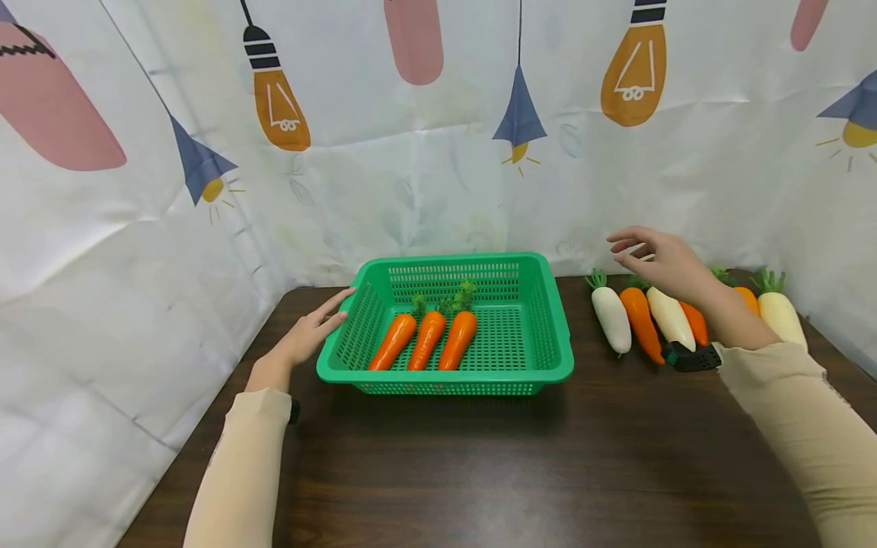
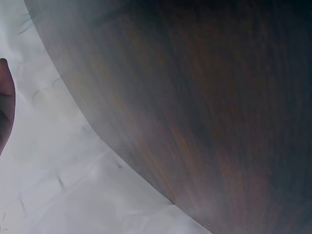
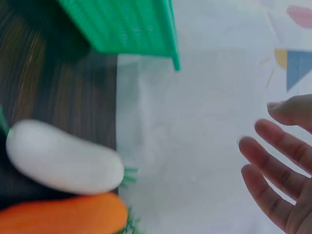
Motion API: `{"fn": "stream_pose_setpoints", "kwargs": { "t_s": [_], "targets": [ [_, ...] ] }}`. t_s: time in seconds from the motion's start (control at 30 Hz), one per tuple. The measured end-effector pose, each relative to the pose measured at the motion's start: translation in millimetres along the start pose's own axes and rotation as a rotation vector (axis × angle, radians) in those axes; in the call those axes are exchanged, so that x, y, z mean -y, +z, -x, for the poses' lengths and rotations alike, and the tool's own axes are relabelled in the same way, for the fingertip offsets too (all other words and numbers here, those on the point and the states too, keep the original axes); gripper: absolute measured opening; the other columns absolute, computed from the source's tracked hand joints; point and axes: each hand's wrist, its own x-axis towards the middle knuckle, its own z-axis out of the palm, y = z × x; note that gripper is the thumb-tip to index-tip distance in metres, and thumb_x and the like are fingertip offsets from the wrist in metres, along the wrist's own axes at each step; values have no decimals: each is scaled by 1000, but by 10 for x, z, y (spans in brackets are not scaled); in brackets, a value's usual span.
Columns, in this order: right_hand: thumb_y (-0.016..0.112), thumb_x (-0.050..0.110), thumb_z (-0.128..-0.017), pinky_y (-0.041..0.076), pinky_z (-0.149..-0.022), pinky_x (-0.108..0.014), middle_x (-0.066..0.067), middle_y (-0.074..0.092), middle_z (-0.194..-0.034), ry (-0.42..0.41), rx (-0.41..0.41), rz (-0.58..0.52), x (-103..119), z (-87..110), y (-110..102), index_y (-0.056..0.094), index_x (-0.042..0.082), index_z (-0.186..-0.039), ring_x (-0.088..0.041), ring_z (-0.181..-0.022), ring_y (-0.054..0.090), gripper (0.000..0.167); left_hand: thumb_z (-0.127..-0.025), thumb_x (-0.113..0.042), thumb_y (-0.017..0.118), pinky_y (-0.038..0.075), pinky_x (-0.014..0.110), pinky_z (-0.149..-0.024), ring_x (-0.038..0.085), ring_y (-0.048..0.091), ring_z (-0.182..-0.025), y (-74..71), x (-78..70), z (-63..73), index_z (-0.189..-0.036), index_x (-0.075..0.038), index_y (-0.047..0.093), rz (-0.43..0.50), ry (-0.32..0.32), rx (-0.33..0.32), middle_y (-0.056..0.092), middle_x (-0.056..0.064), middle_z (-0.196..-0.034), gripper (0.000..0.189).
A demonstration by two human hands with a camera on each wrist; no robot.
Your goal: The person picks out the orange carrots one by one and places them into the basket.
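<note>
A green plastic basket (image 1: 445, 376) stands on the dark table, with three orange carrots (image 1: 428, 339) lying in its left half. My left hand (image 1: 304, 335) is at the basket's left side, fingers extended along the rim; whether they touch it I cannot tell. Raised over the right side of the table, my right hand (image 1: 658, 262) holds nothing, its fingers loosely bent and apart. Below it lie a white radish (image 1: 612, 318) and an orange carrot (image 1: 642, 323), both close in the right wrist view. A cream-coloured radish (image 1: 671, 318) lies beside them, partly behind the wrist.
More vegetables lie farther right, including another cream radish (image 1: 782, 316) with a green top; my right forearm covers some of them. A white printed cloth (image 1: 452, 190) hangs behind and beside the table (image 1: 438, 472). Each wrist bears a dark strap.
</note>
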Motion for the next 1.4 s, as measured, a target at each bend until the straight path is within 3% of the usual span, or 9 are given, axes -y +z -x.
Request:
{"fn": "stream_pose_setpoints", "kwargs": {
  "t_s": [0.27,0.63,0.73,0.83,0.9,0.97,1.03,1.13,1.4],
  "targets": [
    [54,15,-108,48,-89,-67,-31,53,-137,59,-18,19,-327,135,-75,47,1,-149,-52,-118,54,44,-112,-43,39,27,77,-107,57,35,-140,-12,-11,13,-167,-28,19,-12,10,-1,21,24,-166,60],
    [50,17,-109,47,-84,-69,-35,51,-136,120,-93,67,-771,329,-6,47,-4,-147,-55,-115,52,44,-112,-43,39,27,77,-107,57,35,-140,-9,-5,21,-167,-27,19,-10,12,-3,20,23,-167,60],
    [50,17,-109,48,-81,-66,-35,52,-133,145,-119,66,-875,379,11,48,-5,-146,-55,-113,53,44,-112,-42,39,27,77,-107,56,35,-140,-7,-5,27,-167,-27,20,-5,10,-4,20,23,-166,60],
    [50,22,-110,54,-75,-46,-35,54,-131,189,-144,36,-970,424,14,48,-6,-146,-53,-112,53,46,-112,-42,39,26,77,-108,56,34,-141,-6,-5,28,-167,-27,20,-3,11,-5,20,23,-166,60],
    [50,25,-110,53,-69,-31,-35,56,-130,222,-161,6,-1026,445,13,47,-6,-147,-48,-108,57,48,-112,-42,39,26,77,-108,56,35,-140,-6,-7,27,-167,-27,20,-4,12,-6,20,23,-166,60],
    [50,25,-109,49,-62,-19,-35,57,-130,254,-177,-18,-1079,463,7,47,-7,-147,-31,-97,66,50,-112,-42,39,27,77,-107,57,35,-140,-5,-9,26,-167,-27,20,-7,14,-7,20,23,-166,60],
    [50,26,-109,49,-59,-16,-37,56,-130,289,-185,-33,-1127,478,0,47,-9,-146,-10,-82,66,51,-112,-42,38,27,77,-107,57,35,-140,-4,-13,25,-167,-26,20,-9,14,-8,20,24,-166,60],
    [49,25,-109,51,-59,-17,-38,54,-131,338,-183,-60,-1184,496,-2,46,-11,-146,10,-70,55,52,-112,-42,39,26,77,-108,56,35,-140,-3,-21,29,-167,-26,20,-8,12,-8,21,24,-166,60],
    [48,22,-108,55,-64,-17,-41,48,-137,410,-199,-163,-1302,503,12,43,-15,-146,12,-69,55,52,-111,-43,39,25,78,-108,56,34,-141,-9,-30,40,-166,-26,20,-2,4,-6,20,23,-166,60]
  ]
}}
